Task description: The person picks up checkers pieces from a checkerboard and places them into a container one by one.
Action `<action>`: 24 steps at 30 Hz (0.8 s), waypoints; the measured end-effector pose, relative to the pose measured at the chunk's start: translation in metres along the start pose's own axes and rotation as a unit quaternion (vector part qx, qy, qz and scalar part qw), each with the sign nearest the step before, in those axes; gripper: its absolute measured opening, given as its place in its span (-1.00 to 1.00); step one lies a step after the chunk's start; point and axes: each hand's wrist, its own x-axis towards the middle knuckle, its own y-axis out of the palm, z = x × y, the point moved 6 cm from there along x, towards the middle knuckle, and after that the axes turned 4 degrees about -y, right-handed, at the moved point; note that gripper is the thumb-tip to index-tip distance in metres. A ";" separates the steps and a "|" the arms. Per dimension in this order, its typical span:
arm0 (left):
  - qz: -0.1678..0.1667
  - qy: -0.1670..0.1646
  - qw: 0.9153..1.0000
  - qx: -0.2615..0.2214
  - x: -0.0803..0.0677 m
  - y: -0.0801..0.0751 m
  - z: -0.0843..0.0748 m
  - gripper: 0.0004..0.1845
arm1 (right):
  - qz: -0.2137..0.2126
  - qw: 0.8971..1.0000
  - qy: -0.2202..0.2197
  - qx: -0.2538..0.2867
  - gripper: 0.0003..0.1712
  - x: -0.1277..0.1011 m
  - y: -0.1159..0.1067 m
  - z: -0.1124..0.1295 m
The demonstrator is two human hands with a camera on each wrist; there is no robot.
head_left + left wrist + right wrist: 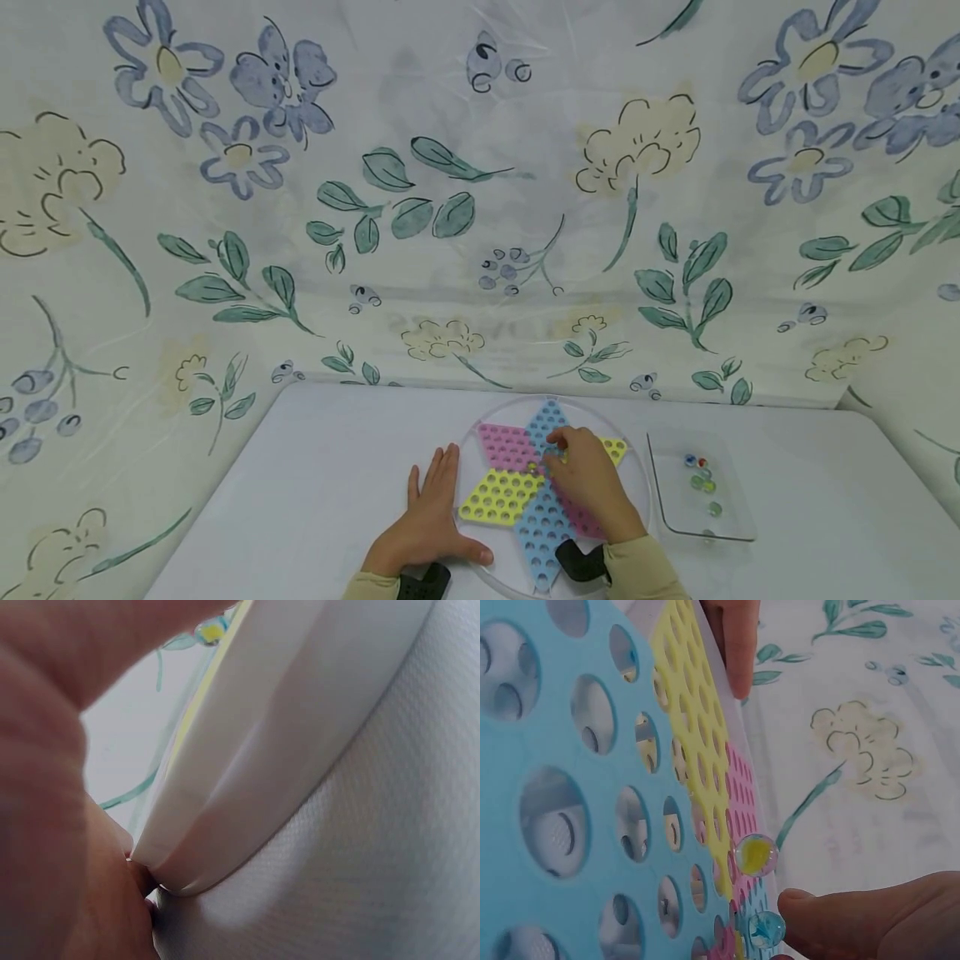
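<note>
A round Chinese checkers board (636, 483) with a blue, pink and yellow star of holes lies on the white table. My left hand (429, 521) rests at its left edge, fingers straight and thumb spread along the rim (247, 750). Over the star's upper middle is my right hand (588, 475), fingers curled. In the right wrist view, a clear marble with blue inside (766, 930) sits between the right thumb (840, 915) and a fingertip, close to the holes. Beside it on the board stands a marble with a yellow core (755, 855).
A clear shallow tray (731, 533) stands to the right of the board, with several glass marbles (708, 485) in it. White tabletop (300, 500) stretches left of the board. Behind the table hangs a flower-printed cloth (540, 308).
</note>
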 end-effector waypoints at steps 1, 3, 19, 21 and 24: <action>0.000 0.000 1.000 0.001 0.000 0.000 0.000 0.60 | 0.003 1.000 0.004 -0.004 -0.75 0.001 0.001 0.000; -0.002 -0.001 1.000 0.002 -0.001 0.000 0.000 0.60 | 0.006 1.000 0.010 -0.010 -0.75 0.001 0.003 -0.001; -0.002 0.000 1.000 0.000 -0.002 0.000 -0.001 0.60 | 0.010 0.999 -0.010 -0.047 -0.82 0.004 0.006 0.000; 0.000 0.001 1.000 0.001 -0.002 -0.001 -0.001 0.58 | 0.011 0.999 -0.007 -0.047 -0.83 0.003 0.005 0.000; 0.002 0.001 1.000 0.003 -0.002 -0.001 -0.002 0.58 | 0.015 0.999 -0.001 -0.047 -0.83 0.004 0.006 -0.001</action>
